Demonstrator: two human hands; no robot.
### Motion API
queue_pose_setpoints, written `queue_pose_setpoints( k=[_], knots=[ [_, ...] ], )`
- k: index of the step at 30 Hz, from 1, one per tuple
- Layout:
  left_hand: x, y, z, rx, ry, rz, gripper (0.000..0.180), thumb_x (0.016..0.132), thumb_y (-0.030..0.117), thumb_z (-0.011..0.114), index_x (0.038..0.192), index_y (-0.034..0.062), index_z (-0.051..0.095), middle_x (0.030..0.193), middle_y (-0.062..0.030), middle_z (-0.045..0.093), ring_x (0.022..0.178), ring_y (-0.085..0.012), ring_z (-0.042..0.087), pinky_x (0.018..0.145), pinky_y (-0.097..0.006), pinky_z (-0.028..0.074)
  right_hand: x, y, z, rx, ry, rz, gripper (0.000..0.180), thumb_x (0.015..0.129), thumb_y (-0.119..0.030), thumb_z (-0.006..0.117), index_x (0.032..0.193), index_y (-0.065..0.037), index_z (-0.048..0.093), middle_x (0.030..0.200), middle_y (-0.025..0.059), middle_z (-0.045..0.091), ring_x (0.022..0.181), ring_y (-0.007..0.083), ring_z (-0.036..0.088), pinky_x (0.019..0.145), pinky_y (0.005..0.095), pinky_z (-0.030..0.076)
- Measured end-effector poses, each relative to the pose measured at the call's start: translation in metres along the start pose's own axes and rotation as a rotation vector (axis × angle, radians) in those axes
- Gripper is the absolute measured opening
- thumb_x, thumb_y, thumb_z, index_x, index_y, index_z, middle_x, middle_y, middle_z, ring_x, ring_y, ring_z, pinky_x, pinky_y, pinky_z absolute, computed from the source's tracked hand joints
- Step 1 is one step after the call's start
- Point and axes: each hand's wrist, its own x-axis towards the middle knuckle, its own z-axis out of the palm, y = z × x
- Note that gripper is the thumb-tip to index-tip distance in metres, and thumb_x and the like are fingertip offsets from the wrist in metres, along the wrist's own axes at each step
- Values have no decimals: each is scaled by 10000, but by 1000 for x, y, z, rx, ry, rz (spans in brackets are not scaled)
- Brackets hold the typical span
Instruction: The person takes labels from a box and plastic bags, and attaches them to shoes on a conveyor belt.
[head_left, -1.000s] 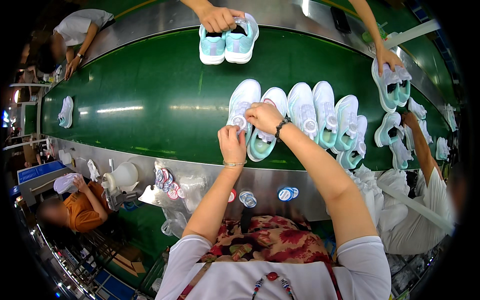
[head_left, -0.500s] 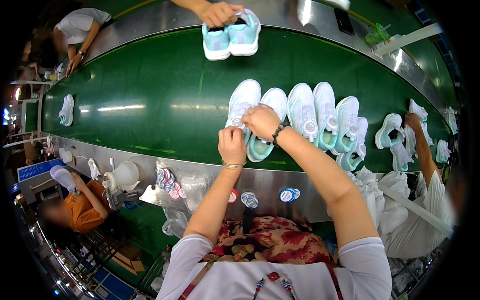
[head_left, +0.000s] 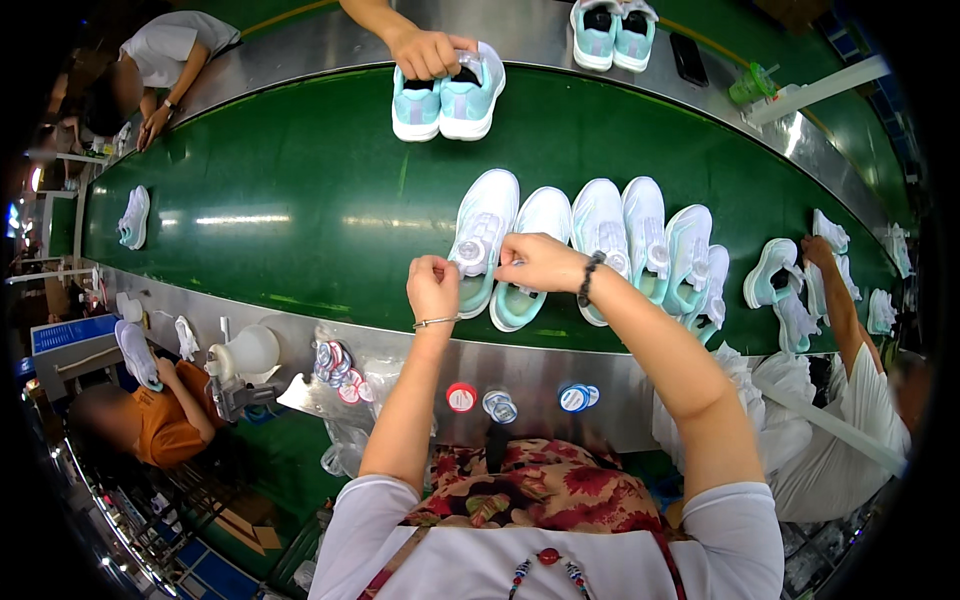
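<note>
The white and mint shoe (head_left: 482, 240) lies on the green belt (head_left: 300, 200), first in a row of little shoes (head_left: 640, 245). A moment ago both hands were close together over it. Now the left hand (head_left: 433, 287) has pulled back toward the belt's near edge, closed in a fist; what it pinches I cannot tell. The right hand (head_left: 540, 262) stays curled by the shoe's round dial. Across the belt, another person's hand (head_left: 425, 52) has slid a pair (head_left: 448, 95) nearer.
</note>
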Motion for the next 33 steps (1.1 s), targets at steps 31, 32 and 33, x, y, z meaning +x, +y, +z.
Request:
queue_pose_setpoints(
  k=[31, 32, 33],
  knots=[
    [24, 15, -26, -681, -107, -260, 64, 823, 32, 581, 817, 17, 519, 769, -67, 622, 577, -71, 528, 468, -199, 398, 51, 2, 63, 681, 448, -165, 58, 777, -68, 616, 770, -28, 574, 732, -9, 530, 588, 70, 468, 524, 212, 385],
    [26, 13, -26, -755, -157, -334, 67, 828, 40, 581, 817, 21, 519, 772, -67, 623, 574, -71, 525, 461, -195, 390, 52, 6, 65, 734, 399, -120, 62, 788, -72, 612, 783, -25, 573, 725, -11, 534, 585, 64, 466, 517, 207, 380],
    [28, 11, -27, -830, -204, -408, 70, 832, 49, 582, 817, 24, 518, 775, -67, 625, 571, -70, 522, 455, -190, 382, 53, 4, 64, 784, 346, -77, 66, 798, -77, 608, 796, -22, 571, 718, -13, 538, 582, 58, 463, 511, 202, 376]
  ],
)
